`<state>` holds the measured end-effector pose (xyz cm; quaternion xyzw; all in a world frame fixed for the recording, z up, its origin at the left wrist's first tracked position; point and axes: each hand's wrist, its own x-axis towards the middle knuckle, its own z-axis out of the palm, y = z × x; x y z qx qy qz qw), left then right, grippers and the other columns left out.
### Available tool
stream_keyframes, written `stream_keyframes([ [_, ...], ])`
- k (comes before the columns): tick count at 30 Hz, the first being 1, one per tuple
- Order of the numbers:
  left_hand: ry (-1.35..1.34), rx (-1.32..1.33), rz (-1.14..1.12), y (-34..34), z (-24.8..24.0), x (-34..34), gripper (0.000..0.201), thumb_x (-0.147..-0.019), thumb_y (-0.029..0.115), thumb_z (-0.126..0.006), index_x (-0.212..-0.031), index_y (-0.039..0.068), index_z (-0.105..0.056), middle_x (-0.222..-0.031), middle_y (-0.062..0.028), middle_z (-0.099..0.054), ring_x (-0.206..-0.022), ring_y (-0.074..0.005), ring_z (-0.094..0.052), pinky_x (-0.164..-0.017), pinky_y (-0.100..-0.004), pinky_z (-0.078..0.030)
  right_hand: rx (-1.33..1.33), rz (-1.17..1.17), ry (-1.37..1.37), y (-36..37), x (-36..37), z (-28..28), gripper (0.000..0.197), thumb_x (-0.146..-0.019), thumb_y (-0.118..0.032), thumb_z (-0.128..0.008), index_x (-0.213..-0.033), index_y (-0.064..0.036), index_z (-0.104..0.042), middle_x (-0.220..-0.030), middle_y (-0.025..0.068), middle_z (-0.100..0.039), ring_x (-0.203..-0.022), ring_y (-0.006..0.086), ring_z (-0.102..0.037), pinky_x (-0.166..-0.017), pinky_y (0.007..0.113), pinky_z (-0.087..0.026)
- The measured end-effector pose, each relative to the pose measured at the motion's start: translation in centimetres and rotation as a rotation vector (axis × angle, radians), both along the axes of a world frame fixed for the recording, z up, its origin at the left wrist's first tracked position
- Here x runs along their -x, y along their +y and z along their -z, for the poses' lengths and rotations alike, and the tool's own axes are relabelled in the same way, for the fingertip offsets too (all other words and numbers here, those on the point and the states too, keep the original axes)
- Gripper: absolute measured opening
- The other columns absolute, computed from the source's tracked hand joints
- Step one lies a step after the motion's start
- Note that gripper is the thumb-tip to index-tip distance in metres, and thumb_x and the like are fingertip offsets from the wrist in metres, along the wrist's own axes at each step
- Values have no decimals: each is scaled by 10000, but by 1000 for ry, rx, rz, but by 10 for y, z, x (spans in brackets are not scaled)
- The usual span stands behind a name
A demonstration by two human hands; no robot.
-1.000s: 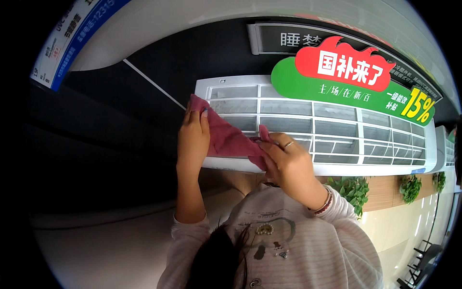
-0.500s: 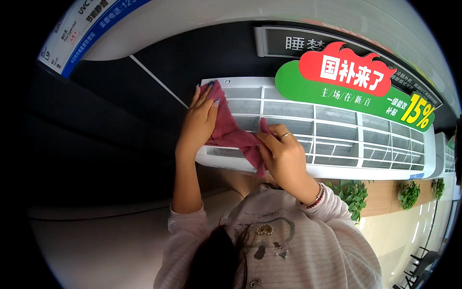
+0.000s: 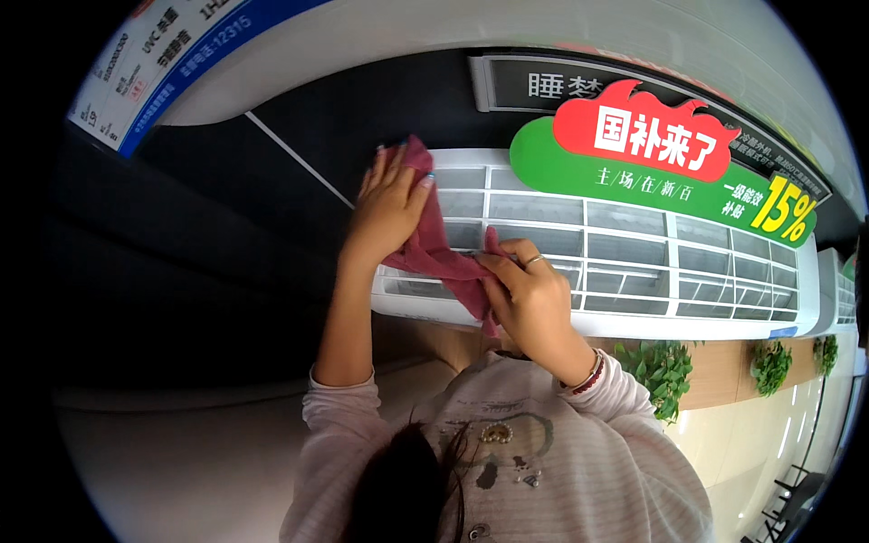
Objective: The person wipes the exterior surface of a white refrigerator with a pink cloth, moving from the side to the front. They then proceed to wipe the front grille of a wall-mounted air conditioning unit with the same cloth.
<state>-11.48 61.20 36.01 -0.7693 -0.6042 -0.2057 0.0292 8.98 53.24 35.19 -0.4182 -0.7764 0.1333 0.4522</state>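
Note:
A dark pink cleaning cloth [image 3: 433,237] is stretched across the left part of a white wall-mounted air conditioner [image 3: 625,323], whose slatted grille faces up. My left hand [image 3: 389,204] presses one end of the cloth against the unit's left end near the wall, fingers long over the fabric and thumb on top. Lower and to the right, my right hand [image 3: 536,299] pinches the bunched other end over the grille's near edge. A ring and a red bracelet show on that hand and wrist. The fabric under both hands is partly hidden.
A green and red promotional sign [image 3: 665,149] stands over the unit's back edge. Behind it is a dark panel [image 3: 520,84]. A blue and white label sheet [image 3: 149,100] hangs at upper left. Green plants [image 3: 656,371] and a second white unit [image 3: 828,290] lie to the right.
My left hand has shifted slightly to the right and its fingers lie more spread over the cloth. My right hand keeps its pinch, almost in place.

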Motion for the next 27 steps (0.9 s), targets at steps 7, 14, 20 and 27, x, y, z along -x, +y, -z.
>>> stream_keyframes([
  [7,37,58,141,-2,-3,-1,386,-905,301,-337,-1151,25,-451,-1331,-164,-323,-1270,-306,-229,-1031,-403,-174,-4,-20,-1,5,9,-4,167,-681,-43,-613,-847,-48,-621,-850,96,-540,-642,262,-565,-523,335,-462],
  [14,-79,60,-69,-10,4,14,474,-905,327,-324,-1237,-7,-375,-1354,-186,-269,-1281,-288,-209,-1042,-364,-169,9,103,-22,21,5,-11,148,-697,-53,-607,-845,-49,-615,-818,103,-546,-673,282,-563,-538,354,-465],
  [20,-260,141,-224,-33,5,14,487,-903,304,-346,-1232,-55,-349,-1324,-214,-304,-1234,-329,-287,-1019,-350,-229,20,-24,-59,1,0,-6,177,-676,-45,-612,-853,-43,-612,-851,104,-528,-682,273,-566,-541,345,-470],
  [27,-557,135,-257,-80,5,19,404,-909,253,-369,-1195,-28,-412,-1209,-230,-435,-1103,-358,-437,-921,-342,-340,32,-282,-39,-15,-11,-5,213,-636,-17,-625,-847,-47,-622,-881,96,-521,-670,242,-566,-536,319,-470],
])
